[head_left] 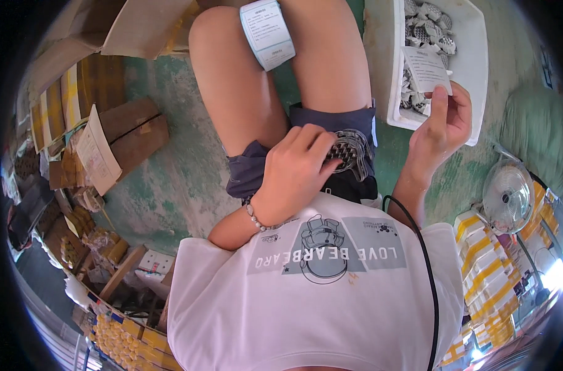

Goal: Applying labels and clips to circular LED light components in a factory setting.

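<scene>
My left hand [298,166] is closed around a crinkly plastic packet [353,151] with a dark and silver checked pattern, held over my lap. What is inside the packet is not visible. Off to the right, my right hand [445,120] is raised, its thumb and fingers pinching a white printed label [426,69] by the lower edge. The label is in front of a white plastic bin [476,80], which contains several similar wrapped packets [426,28]. Across my thighs rests a roll of white labels [268,34] with a light blue backing edge.
Cardboard boxes [130,133] stand on the green, worn floor [170,204] at the left. A round fan [508,196] is at the right, near stacked white boxes with yellow tape [482,260]. A black cable [431,278] runs down over my shirt.
</scene>
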Tool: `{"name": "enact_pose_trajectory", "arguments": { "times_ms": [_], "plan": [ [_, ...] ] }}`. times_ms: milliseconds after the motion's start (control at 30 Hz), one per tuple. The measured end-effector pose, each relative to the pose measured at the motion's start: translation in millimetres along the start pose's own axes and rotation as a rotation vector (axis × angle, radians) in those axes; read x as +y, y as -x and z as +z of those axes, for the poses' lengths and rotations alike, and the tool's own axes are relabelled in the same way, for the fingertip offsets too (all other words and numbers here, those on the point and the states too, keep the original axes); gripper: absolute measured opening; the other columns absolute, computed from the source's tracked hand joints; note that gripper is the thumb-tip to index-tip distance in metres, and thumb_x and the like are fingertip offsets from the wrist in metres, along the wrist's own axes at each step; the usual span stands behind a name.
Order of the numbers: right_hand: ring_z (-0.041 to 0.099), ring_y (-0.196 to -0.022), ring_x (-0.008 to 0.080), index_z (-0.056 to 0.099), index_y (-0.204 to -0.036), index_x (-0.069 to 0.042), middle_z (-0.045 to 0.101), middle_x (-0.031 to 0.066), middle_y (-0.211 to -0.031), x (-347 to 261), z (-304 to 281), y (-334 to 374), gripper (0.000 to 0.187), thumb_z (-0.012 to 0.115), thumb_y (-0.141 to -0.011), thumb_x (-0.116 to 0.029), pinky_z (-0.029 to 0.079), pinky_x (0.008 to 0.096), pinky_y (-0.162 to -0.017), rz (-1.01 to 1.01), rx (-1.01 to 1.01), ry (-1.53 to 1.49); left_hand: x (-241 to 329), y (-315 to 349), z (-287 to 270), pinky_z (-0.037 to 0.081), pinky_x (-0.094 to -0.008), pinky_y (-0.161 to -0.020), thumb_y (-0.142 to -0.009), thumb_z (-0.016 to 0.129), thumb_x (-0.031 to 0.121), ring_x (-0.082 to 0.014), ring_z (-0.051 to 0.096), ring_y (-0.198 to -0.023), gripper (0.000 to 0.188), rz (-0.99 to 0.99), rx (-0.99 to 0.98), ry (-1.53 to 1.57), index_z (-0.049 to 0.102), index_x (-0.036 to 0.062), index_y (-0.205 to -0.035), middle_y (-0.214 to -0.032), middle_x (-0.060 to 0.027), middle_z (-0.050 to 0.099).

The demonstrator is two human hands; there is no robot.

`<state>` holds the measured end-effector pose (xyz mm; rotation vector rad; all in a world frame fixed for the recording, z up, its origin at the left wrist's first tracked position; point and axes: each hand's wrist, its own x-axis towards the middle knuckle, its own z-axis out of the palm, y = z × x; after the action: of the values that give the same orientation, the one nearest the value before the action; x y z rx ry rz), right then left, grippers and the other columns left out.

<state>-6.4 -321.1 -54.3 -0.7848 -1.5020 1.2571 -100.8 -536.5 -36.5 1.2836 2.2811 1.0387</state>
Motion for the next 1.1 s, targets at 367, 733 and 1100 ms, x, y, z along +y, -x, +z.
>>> {"name": "enact_pose_trajectory", "arguments": {
  "times_ms": [367,733,1100],
  "plan": [
    [0.061,-0.081,0.0134,0.065,-0.109,0.005,0.068,0.01,-0.098,12.5,-13.5,11.5,0.02,0.072,-0.092,-0.003,0.049,0.0269,-0.078,0.161,0.053,0.005,-29.3,9.5,0.8,0.052,-0.0306,-0.058,-0.075,0.084,0.008,-0.0207,0.066,-0.061,0.019,-0.106,-0.176,0.122,0.068,0.0034,-0.084,-0.08,-0.0069,0.066],
    [0.058,-0.086,0.0087,0.065,-0.104,0.004,0.063,0.0039,-0.098,11.0,-10.8,11.0,0.017,0.074,-0.091,-0.001,0.047,0.0219,-0.079,0.219,0.043,-0.032,-8.6,1.0,8.1,0.054,-0.0315,-0.059,-0.077,0.081,0.005,-0.0196,0.068,-0.065,0.019,-0.167,-0.117,0.141,0.066,0.0027,-0.087,-0.08,-0.0074,0.065],
    [0.057,-0.086,0.0077,0.065,-0.104,0.004,0.063,0.0035,-0.097,15.7,-16.3,16.4,0.019,0.076,-0.091,-0.005,0.046,0.0208,-0.077,0.244,0.048,-0.036,-23.7,7.1,5.4,0.052,-0.0295,-0.059,-0.079,0.078,0.0,-0.0199,0.065,-0.062,0.019,-0.217,-0.172,0.203,0.064,0.0006,-0.092,-0.079,-0.0099,0.066]
  ]
}}
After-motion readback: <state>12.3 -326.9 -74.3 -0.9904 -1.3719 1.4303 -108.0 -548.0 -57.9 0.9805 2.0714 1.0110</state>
